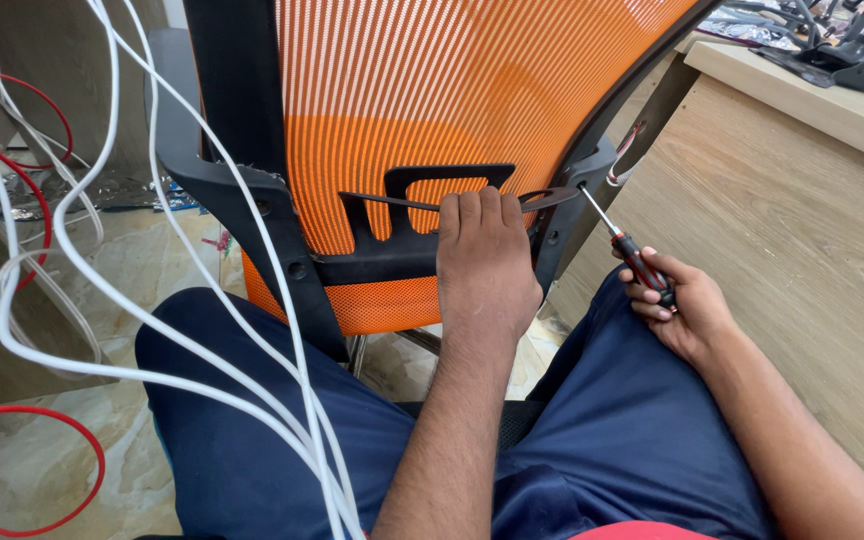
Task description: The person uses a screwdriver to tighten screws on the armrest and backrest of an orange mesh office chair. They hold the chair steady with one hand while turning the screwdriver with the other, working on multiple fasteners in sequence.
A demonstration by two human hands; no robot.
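An office chair back of orange mesh in a black frame stands in front of me between my knees. My left hand grips the black lumbar bracket at the middle of the back, fingers curled over its top edge. My right hand holds a screwdriver with a red and black handle. Its metal tip rests in a hole on the frame's right side.
White cables and red cables hang loosely across the left of the view. A wooden desk side stands close on the right, with black parts on its top. The floor is pale marble tile.
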